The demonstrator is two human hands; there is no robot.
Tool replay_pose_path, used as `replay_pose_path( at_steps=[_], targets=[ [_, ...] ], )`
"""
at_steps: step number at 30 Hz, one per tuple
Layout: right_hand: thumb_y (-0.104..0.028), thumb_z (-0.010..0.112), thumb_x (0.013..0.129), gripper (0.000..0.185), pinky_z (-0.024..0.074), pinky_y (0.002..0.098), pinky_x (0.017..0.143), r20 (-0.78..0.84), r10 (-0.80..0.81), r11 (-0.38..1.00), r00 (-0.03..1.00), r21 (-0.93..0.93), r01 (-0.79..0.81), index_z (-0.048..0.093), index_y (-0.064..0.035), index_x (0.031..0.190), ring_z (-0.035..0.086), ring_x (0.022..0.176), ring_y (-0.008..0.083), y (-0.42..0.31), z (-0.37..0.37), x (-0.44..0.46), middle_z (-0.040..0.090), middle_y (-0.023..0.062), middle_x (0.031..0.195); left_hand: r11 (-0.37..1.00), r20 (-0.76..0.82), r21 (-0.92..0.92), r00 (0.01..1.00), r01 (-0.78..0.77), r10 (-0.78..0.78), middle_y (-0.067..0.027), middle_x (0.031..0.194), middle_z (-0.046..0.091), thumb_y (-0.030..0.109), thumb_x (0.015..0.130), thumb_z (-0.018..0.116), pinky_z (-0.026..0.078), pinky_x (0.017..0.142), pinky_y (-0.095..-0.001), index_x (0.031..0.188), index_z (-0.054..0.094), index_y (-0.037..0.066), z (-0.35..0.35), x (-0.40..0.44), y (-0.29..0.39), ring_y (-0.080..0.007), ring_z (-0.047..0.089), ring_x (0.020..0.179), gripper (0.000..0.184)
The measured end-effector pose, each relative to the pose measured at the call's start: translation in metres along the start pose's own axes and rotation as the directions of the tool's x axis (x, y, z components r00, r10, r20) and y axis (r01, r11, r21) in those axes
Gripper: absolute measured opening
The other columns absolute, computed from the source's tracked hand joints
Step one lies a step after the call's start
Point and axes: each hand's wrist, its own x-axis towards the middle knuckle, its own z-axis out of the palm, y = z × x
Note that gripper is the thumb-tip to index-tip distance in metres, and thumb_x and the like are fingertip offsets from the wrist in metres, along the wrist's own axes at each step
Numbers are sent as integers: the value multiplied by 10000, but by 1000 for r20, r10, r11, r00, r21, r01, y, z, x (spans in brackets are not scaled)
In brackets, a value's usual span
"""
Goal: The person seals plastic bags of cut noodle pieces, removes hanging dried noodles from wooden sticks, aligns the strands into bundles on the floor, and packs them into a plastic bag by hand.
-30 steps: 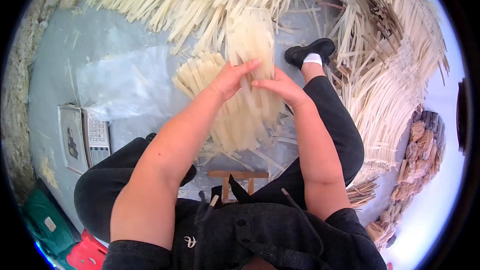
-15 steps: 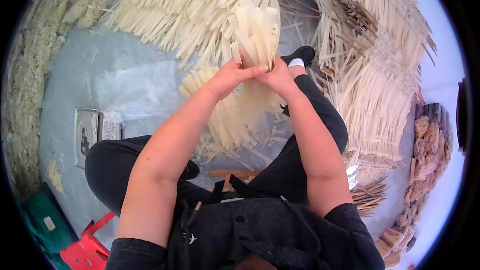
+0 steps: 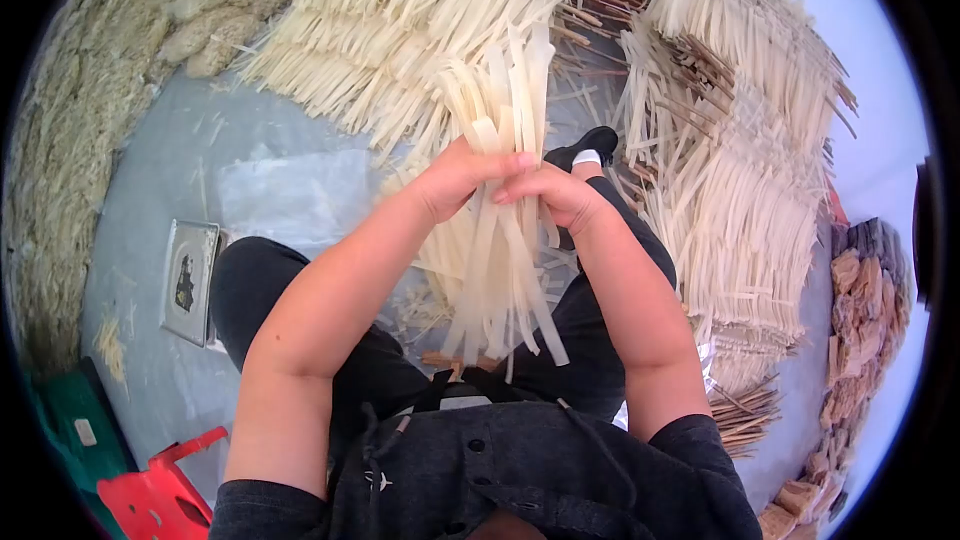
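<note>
A loose bundle of pale, flat strips (image 3: pixel 497 260) is held in front of me, fanning out above and below my grip. My left hand (image 3: pixel 462 177) is closed around the bundle's left side, its thumb lying across the front. From the other side, my right hand (image 3: pixel 555 190) wraps the same bundle, thumb and fingers meeting near the left thumb. The fingers behind the strips are hidden. More strips (image 3: pixel 440 250) lie on the floor beneath the bundle, between my legs.
Layered rows of pale strips on sticks (image 3: pixel 380 30) lie ahead, with another stack (image 3: pixel 740 180) on the right. A metal scale (image 3: pixel 190 280) and a plastic sheet (image 3: pixel 295 195) are on the left floor. A red stool (image 3: pixel 160 495) and stacked wood pieces (image 3: pixel 850 320) flank me.
The strip bundle has come slightly lower and nearer, and its long lower ends now hang in clear view. Both hands have moved down a little with it. My view has shifted slightly.
</note>
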Motion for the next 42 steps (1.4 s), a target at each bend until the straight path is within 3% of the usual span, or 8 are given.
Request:
replay_pose_path(
  at_steps=[5, 9, 17, 19, 22, 25, 35, 42],
  targets=[
    [-231, 743, 794, 478, 515, 317, 843, -56, 27, 997, 998, -69, -31, 594, 7, 1181, 629, 993, 195, -3, 29, 0, 647, 109, 1073, 990, -247, -142, 968, 7, -42, -131, 1038, 668, 221, 833, 701, 554, 820, -379, 1187, 571, -29, -6, -15, -13, -228, 661, 920, 453],
    [-477, 719, 798, 613, 480, 264, 713, -146, 250, 699, 957, -657, -282, 604, -7, 1175, 617, 868, 143, -30, 21, -19, 671, 77, 998, 940, -191, -336, 974, 50, -120, -134, 1000, 671, 192, 828, 693, 569, 782, -398, 1137, 595, -19, -22, -19, -30, -244, 671, 876, 386],
    [-512, 686, 808, 592, 496, 391, 882, -245, -879, 362, 409, -902, 237, 658, -44, 1169, 649, 1002, 302, -63, -10, 21, 675, 139, 1126, 808, 31, -487, 931, 331, -363, -142, 987, 684, 156, 810, 691, 571, 791, -406, 1097, 609, -14, 8, -18, -60, -250, 682, 862, 344],
    [-411, 669, 867, 511, 460, 335, 930, -316, -454, 533, 833, -846, -30, 620, -59, 1234, 604, 1063, 210, -61, -16, 22, 634, 119, 1221, 800, 48, -499, 932, 333, -358, -144, 984, 686, 154, 802, 694, 569, 803, -405, 1091, 615, -15, 17, -20, -59, -253, 685, 858, 344],
    [-406, 674, 864, 529, 440, 316, 951, -400, -257, 659, 880, -738, -143, 603, -52, 1250, 586, 1089, 203, -21, -30, 23, 594, 131, 1277, 726, 85, -592, 923, 350, -375, -146, 989, 687, 163, 804, 693, 564, 820, -413, 1113, 608, -14, 16, -20, -63, -261, 686, 870, 366],
    [-400, 659, 873, 486, 446, 316, 940, -336, -627, 492, 703, -870, 23, 637, -44, 1204, 577, 1101, 192, 11, -26, 19, 628, 128, 1215, 718, 122, -563, 901, 408, -417, -151, 1018, 684, 185, 817, 687, 556, 843, -421, 1153, 595, -3, 13, -21, -72, -266, 682, 903, 397],
    [-512, 701, 792, 580, 463, 312, 887, -505, -223, 571, 834, -761, -308, 669, -43, 1133, 608, 986, 183, -9, -32, 14, 678, 96, 1056, 718, 196, -524, 885, 458, -422, -163, 1106, 661, 248, 852, 688, 537, 880, -425, 1244, 543, 6, 35, -17, -84, -272, 662, 987, 483],
    [-520, 710, 791, 642, 462, 356, 912, -548, -444, 808, 709, -587, 52, 612, -48, 1214, 589, 1066, 232, -19, -36, 23, 638, 152, 1145, 749, 81, -550, 916, 370, -393, -143, 1077, 673, 224, 848, 660, 540, 867, -421, 1176, 593, -4, 21, -10, -82, -262, 665, 950, 405]
  ],
)
